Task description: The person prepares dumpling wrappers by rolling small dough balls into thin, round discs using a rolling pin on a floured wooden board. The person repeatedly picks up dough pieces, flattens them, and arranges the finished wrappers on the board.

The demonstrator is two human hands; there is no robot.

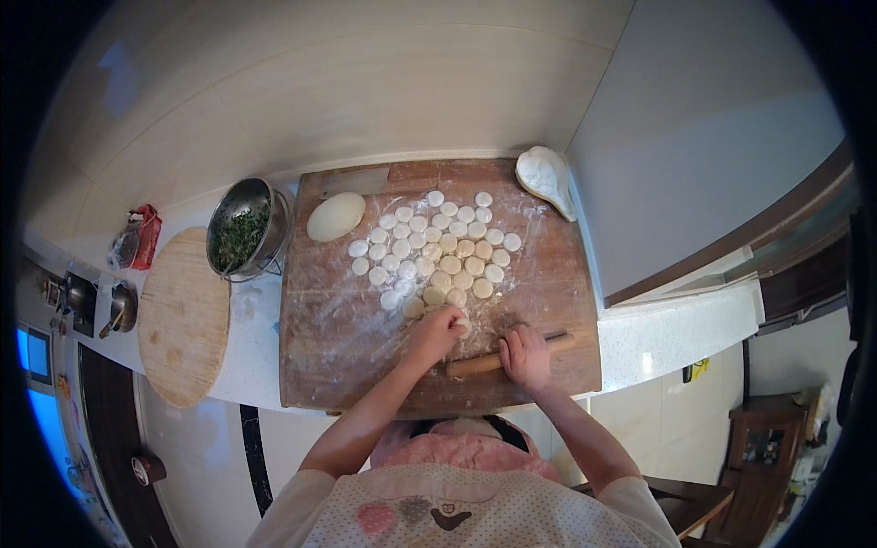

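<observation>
My left hand (pixel 433 337) is at the near edge of a spread of small round dough discs (pixel 450 264). Its thumb and fingers pinch one pale dough piece (pixel 464 327), partly hidden by the fingers. To the right, my right hand (pixel 526 356) is curled over a wooden rolling pin (pixel 479 365), which lies at a slant near the front of the board. A dark, narrow handle-like piece (pixel 556 335) shows just beyond the pin; what it belongs to is hidden. Flour dusts the wooden board (pixel 329 356) under everything.
A large smooth dough lump (pixel 336 216) sits at the board's back left, before a cleaver (pixel 356 181). Flour fills a gourd-shaped scoop (pixel 545 175) at the back right. Left of the board stand a metal pot of chopped greens (pixel 240 236) and a round wooden board (pixel 183 322).
</observation>
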